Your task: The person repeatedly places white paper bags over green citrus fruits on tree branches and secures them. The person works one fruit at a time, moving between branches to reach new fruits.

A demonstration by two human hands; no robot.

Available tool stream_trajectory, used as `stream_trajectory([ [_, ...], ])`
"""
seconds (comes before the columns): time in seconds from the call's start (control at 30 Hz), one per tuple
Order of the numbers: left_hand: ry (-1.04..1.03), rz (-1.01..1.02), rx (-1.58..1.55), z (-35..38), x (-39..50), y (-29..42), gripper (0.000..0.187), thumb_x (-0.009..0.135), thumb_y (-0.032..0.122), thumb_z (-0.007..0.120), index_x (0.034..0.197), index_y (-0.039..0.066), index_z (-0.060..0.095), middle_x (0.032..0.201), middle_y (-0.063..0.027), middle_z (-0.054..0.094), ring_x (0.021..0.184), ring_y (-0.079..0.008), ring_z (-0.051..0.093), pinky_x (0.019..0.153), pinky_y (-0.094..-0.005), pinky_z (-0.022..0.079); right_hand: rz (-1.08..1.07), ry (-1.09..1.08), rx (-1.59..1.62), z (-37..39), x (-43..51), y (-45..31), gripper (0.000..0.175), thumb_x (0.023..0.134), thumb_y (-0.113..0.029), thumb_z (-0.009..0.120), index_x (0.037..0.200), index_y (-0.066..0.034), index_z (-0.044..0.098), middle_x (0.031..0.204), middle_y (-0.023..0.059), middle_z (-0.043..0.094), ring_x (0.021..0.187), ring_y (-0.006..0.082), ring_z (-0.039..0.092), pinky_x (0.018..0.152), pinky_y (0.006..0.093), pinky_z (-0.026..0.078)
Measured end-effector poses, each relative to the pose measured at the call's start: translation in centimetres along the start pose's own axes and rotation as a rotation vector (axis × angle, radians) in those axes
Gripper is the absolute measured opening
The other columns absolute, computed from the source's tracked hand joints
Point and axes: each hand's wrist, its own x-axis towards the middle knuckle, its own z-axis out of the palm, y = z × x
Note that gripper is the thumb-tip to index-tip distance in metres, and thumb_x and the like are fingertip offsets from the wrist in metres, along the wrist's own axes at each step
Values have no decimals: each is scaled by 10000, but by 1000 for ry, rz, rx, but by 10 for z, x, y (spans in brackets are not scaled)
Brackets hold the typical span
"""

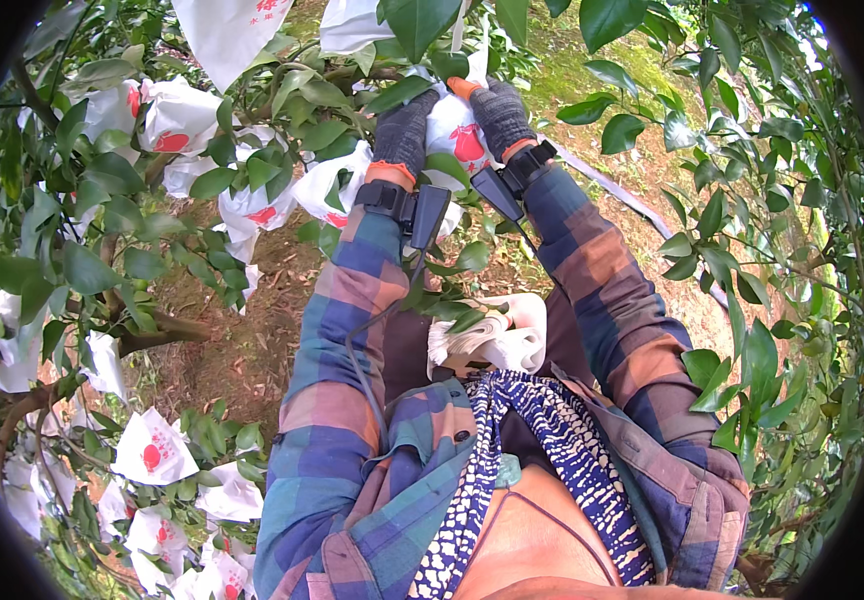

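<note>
Both my hands wear dark grey knit gloves and reach to the top middle of the view, among the leaves. Between them is a white paper fruit bag (456,127) with a red fruit print. My left hand (407,124) is at the bag's left side, its fingertips partly behind a leaf. At the bag's upper right is my right hand (502,112), with an orange fingertip against the bag's narrow top. A stack of folded white paper bags (488,337) sits at my waist.
Many white bags (177,116) hang on the leafy branches at left, more (153,448) at lower left. A thick branch (166,334) juts in at left. Leafy branches (766,367) crowd the right side. A pale strip (619,191) lies across the ground beyond my right arm.
</note>
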Motion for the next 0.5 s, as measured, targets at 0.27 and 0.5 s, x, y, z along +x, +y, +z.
stream_trajectory([
  [0.27,259,54,-255,19,1,-19,262,834,171,650,1033,1,636,980,-138,665,872,-244,620,812,-341,458,31,-268,536,-1,-9,39,404,922,-24,398,1309,-74,498,1173,97,589,991,124,582,850,272,476],
  [0.5,216,75,-254,13,5,-16,271,825,122,660,1049,-25,619,978,-141,661,872,-207,617,813,-327,467,86,-119,389,-1,0,13,279,853,-55,532,1106,-61,648,1030,81,663,867,149,612,817,271,484],
])
